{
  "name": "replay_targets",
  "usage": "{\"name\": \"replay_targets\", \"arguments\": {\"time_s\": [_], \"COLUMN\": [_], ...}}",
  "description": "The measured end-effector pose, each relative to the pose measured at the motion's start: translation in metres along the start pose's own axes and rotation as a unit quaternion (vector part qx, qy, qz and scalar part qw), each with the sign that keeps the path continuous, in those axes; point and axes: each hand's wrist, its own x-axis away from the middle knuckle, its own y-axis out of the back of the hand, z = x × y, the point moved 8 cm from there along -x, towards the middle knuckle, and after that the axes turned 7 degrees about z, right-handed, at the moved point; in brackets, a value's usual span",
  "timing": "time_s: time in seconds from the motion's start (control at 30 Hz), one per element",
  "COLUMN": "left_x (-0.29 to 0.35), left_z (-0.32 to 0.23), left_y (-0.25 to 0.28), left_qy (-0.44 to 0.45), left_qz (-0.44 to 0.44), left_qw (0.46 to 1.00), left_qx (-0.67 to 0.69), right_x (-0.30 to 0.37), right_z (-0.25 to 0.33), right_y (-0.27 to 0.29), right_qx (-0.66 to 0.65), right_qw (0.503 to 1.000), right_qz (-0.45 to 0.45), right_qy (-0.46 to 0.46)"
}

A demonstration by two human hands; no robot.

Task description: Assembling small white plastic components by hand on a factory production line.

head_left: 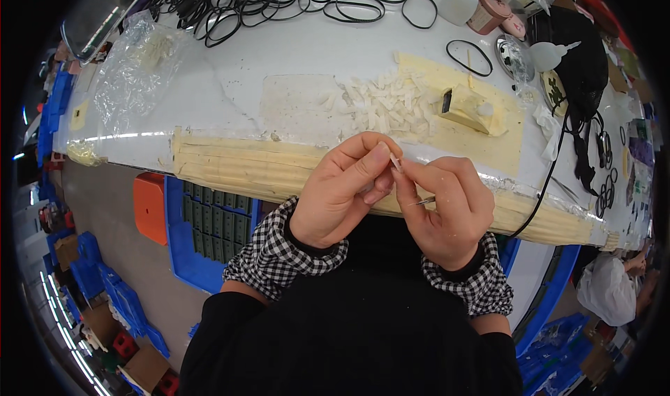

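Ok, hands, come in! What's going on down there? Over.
Left hand pinching a small whitish piece. Right hand close against it, thin metallic rod poking from its grip. Heap of off-white strips beyond both hands, not in the way.

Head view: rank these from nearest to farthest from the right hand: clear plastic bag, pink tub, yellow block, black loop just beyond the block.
1. Yellow block, just beyond the right hand.
2. Black loop, farther back.
3. Pink tub, behind the loop.
4. Clear plastic bag, far left.
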Motion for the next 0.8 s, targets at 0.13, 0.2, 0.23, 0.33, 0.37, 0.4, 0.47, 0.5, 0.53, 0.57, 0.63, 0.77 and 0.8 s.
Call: {"name": "replay_targets", "arguments": {"time_s": [0.13,0.2,0.23,0.33,0.37,0.4,0.47,0.5,0.53,0.57,0.63,0.77,0.8], "left_x": [0.0017,0.0028,0.0030,0.0037,0.0038,0.0036,0.0032,0.0032,0.0034,0.0031,0.0030,0.0019,0.0014], "left_z": [-0.0023,-0.0025,-0.0019,-0.0011,-0.0010,0.0002,0.0026,0.0032,0.0039,0.0047,0.0067,0.0063,0.0061], "left_y": [0.0026,0.0037,0.0044,0.0062,0.0069,0.0068,0.0070,0.0070,0.0070,0.0067,0.0063,0.0030,0.0029], "left_qy": [-0.013,-0.021,-0.027,-0.020,-0.014,-0.004,0.016,0.021,0.025,0.030,0.039,0.053,0.050], "left_qz": [-0.033,-0.035,-0.026,-0.030,-0.038,-0.036,-0.032,-0.031,-0.031,-0.029,-0.020,-0.004,0.003], "left_qw": [0.999,0.999,0.999,0.999,0.999,0.999,0.999,0.999,0.999,0.998,0.997,0.996,0.997], "left_qx": [-0.020,-0.021,-0.019,-0.018,-0.018,-0.003,0.028,0.032,0.037,0.042,0.056,0.065,0.064], "right_x": [0.0011,0.0011,0.0006,-0.0001,-0.0001,-0.0001,-0.0017,-0.0024,-0.0026,-0.0028,-0.0026,-0.0027,-0.0032], "right_z": [0.0062,0.0066,0.0066,0.0060,0.0056,0.0053,0.0055,0.0056,0.0052,0.0046,0.0036,0.0026,0.0027], "right_y": [0.0010,0.0002,-0.0002,-0.0016,-0.0022,-0.0027,-0.0030,-0.0032,-0.0033,-0.0030,-0.0026,-0.0027,-0.0025], "right_qx": [0.050,0.052,0.052,0.049,0.044,0.040,0.028,0.022,0.017,0.013,0.006,-0.002,-0.001], "right_qw": [0.998,0.998,0.998,0.998,0.999,0.999,0.999,0.999,1.000,1.000,1.000,1.000,1.000], "right_qz": [-0.009,-0.007,-0.003,0.009,0.011,0.013,0.017,0.020,0.020,0.020,0.019,0.022,0.024], "right_qy": [0.036,0.033,0.031,0.028,0.028,0.028,0.022,0.019,0.015,0.011,0.007,0.005,0.003]}}
